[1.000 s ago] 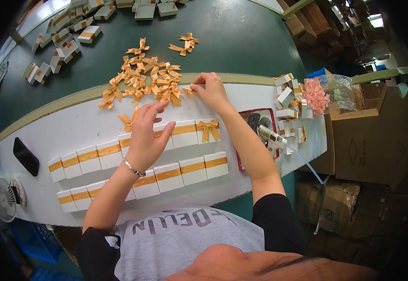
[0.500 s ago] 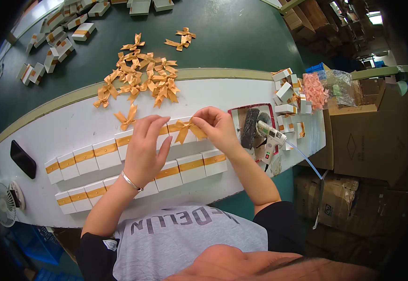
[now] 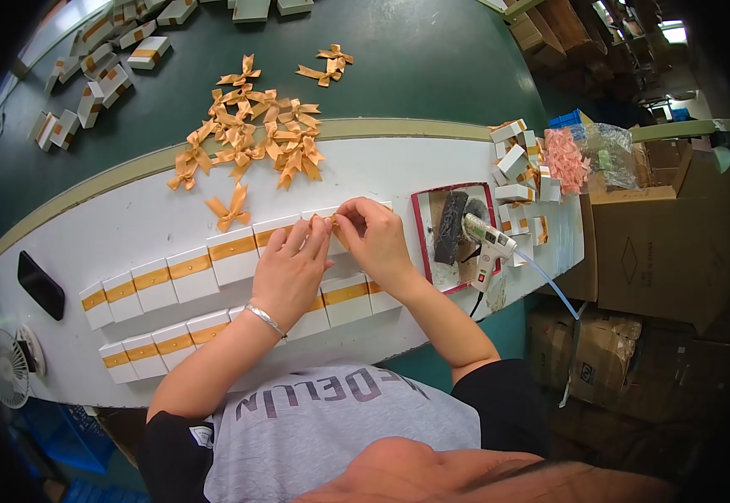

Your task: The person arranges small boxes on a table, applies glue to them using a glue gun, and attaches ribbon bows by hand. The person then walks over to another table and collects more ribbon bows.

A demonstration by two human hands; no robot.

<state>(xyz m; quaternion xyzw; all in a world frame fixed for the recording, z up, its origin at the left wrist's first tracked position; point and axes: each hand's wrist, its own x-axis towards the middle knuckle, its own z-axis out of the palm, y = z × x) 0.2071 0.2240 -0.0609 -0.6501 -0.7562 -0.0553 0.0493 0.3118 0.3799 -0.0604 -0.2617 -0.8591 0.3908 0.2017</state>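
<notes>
My left hand [image 3: 291, 267], with a silver bangle at its wrist, has its fingertips together on a gold ribbon bow [image 3: 336, 245]. My right hand [image 3: 375, 241] pinches the same bow from the other side, and the fingers of both hands meet over it. The bow lies at a white box in the upper row and is mostly covered by my hands. White boxes with gold bands [image 3: 233, 261] stand side by side in this row. A second row of banded boxes [image 3: 348, 305] runs nearer to me, partly under my left forearm.
Loose gold bows [image 3: 235, 134] lie in a heap beyond the rows. A glue gun [image 3: 489, 238] rests on a red-rimmed tray [image 3: 420, 230] at right. Further right are jumbled boxes [image 3: 512, 163] and pink bows [image 3: 564, 159]. A phone [image 3: 41, 285] and small fan [image 3: 6, 365] sit at left.
My hands have come together over the bow; my left moved right, its fingers closing onto it. The bow, plainly visible before, is now mostly hidden.
</notes>
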